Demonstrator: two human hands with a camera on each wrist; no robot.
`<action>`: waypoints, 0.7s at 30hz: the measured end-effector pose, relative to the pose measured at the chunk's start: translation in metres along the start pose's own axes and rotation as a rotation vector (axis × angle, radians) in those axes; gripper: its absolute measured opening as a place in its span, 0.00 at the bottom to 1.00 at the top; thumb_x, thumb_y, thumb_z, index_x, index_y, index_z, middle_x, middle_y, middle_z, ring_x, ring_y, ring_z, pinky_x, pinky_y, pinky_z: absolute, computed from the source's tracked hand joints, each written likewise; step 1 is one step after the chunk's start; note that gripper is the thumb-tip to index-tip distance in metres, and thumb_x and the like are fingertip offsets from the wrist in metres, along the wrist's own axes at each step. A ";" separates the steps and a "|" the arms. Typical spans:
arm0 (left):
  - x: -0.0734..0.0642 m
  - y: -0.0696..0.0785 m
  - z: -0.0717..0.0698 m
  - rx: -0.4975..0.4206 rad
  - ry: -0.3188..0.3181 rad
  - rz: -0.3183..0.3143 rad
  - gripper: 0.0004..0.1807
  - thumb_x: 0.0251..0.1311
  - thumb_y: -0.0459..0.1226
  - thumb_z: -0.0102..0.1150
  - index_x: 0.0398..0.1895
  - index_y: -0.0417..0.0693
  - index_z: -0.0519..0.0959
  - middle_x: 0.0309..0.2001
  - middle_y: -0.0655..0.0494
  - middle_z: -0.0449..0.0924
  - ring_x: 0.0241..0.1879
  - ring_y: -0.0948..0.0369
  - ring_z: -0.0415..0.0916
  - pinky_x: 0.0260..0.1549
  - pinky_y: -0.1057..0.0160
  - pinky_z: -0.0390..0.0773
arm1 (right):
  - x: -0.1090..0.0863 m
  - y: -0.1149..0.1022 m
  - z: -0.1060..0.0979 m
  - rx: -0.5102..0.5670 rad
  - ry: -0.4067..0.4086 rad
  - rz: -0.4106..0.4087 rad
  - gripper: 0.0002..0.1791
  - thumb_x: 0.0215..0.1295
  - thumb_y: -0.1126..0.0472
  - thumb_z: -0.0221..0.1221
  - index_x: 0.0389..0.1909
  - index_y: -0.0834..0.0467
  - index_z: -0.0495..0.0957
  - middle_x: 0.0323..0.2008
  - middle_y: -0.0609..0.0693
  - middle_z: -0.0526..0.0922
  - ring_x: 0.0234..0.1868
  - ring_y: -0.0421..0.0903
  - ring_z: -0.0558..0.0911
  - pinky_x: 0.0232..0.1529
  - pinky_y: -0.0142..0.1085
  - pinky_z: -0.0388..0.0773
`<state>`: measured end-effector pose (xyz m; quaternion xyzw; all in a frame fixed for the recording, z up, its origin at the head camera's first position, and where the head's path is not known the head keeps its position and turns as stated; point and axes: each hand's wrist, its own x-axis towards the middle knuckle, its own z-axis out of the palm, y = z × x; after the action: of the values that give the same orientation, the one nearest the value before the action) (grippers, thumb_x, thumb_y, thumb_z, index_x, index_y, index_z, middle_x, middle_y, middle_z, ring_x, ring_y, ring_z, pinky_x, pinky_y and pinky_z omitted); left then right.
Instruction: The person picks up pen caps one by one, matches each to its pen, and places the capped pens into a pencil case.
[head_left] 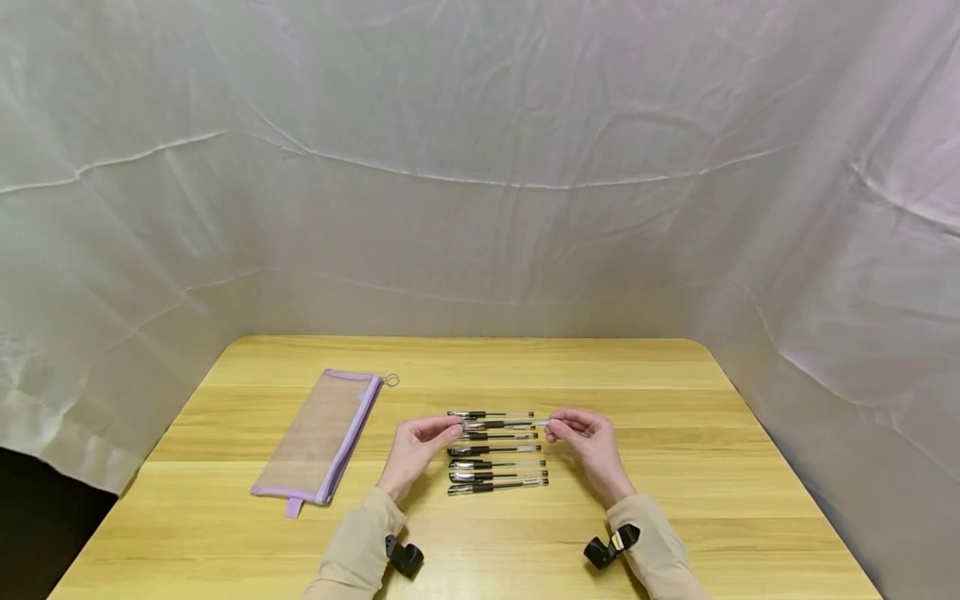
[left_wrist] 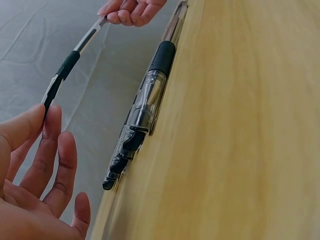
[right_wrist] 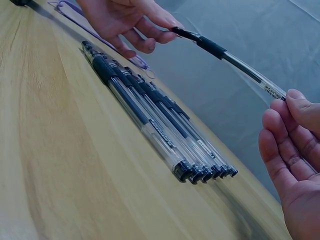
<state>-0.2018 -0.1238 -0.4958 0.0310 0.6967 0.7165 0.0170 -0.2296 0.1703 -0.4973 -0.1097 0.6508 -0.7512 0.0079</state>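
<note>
Between the two hands a clear-barrelled gel pen with a black grip [right_wrist: 212,47] is held up off the table. My left hand [head_left: 420,448] pinches its capped end between thumb and fingertips. At the other end, the thumb and fingers of my right hand [head_left: 591,446] pinch the clear barrel's tip. Below it, several similar capped pens [head_left: 491,463] lie side by side in a column on the table, caps to the left. The right wrist view shows their black end plugs nearly lined up.
Left of the pens lies a flat mesh zip pouch with lilac trim [head_left: 307,442], a ring at its far corner. The wooden table [head_left: 600,550] has pale fabric walls [head_left: 480,250] behind and on both sides. Each wrist wears a small black camera [head_left: 405,557].
</note>
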 end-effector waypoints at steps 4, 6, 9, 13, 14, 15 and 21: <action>-0.001 0.001 0.001 -0.009 -0.006 0.003 0.18 0.62 0.34 0.67 0.52 0.33 0.82 0.51 0.38 0.86 0.42 0.69 0.84 0.49 0.71 0.81 | 0.000 0.000 0.001 0.007 -0.006 -0.002 0.11 0.62 0.73 0.64 0.43 0.76 0.79 0.30 0.46 0.89 0.31 0.39 0.87 0.40 0.32 0.87; 0.000 0.001 0.001 -0.024 -0.004 -0.003 0.18 0.61 0.33 0.67 0.52 0.32 0.82 0.51 0.37 0.85 0.41 0.69 0.84 0.49 0.71 0.82 | 0.001 0.000 0.001 0.005 -0.005 -0.002 0.10 0.62 0.72 0.64 0.43 0.74 0.80 0.30 0.45 0.89 0.31 0.39 0.87 0.40 0.32 0.87; 0.000 0.000 0.001 -0.034 0.005 -0.008 0.16 0.61 0.31 0.67 0.50 0.31 0.82 0.50 0.35 0.85 0.40 0.68 0.84 0.48 0.71 0.82 | 0.001 0.001 0.002 0.004 -0.010 -0.009 0.09 0.62 0.73 0.64 0.42 0.74 0.80 0.30 0.46 0.89 0.30 0.39 0.87 0.39 0.32 0.87; 0.001 0.000 0.002 -0.003 0.021 0.001 0.14 0.59 0.30 0.68 0.47 0.32 0.83 0.47 0.36 0.86 0.39 0.65 0.84 0.45 0.71 0.82 | 0.002 0.003 0.003 0.027 -0.022 -0.028 0.05 0.62 0.74 0.63 0.38 0.68 0.82 0.29 0.48 0.89 0.29 0.39 0.86 0.38 0.33 0.87; 0.001 0.001 0.002 0.008 0.026 0.009 0.14 0.59 0.30 0.68 0.47 0.32 0.84 0.46 0.37 0.87 0.38 0.64 0.84 0.45 0.71 0.82 | 0.002 0.003 0.004 0.039 -0.025 -0.032 0.04 0.62 0.74 0.63 0.37 0.66 0.83 0.29 0.49 0.89 0.29 0.39 0.86 0.38 0.33 0.87; 0.001 0.001 0.002 0.016 0.029 0.010 0.13 0.59 0.30 0.68 0.46 0.32 0.84 0.46 0.37 0.87 0.38 0.64 0.84 0.44 0.70 0.82 | 0.002 0.003 0.004 0.050 -0.027 -0.036 0.05 0.61 0.75 0.63 0.36 0.64 0.83 0.30 0.50 0.89 0.29 0.40 0.86 0.38 0.33 0.87; 0.004 0.004 0.001 0.047 0.032 0.024 0.11 0.58 0.29 0.68 0.44 0.33 0.84 0.45 0.38 0.87 0.37 0.66 0.83 0.44 0.70 0.80 | 0.004 0.002 0.007 0.052 -0.014 -0.044 0.08 0.62 0.75 0.63 0.33 0.58 0.84 0.29 0.49 0.89 0.28 0.39 0.86 0.37 0.31 0.86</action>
<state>-0.2052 -0.1224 -0.4913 0.0286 0.7129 0.7006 -0.0035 -0.2327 0.1624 -0.4976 -0.1291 0.6285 -0.7670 -0.0015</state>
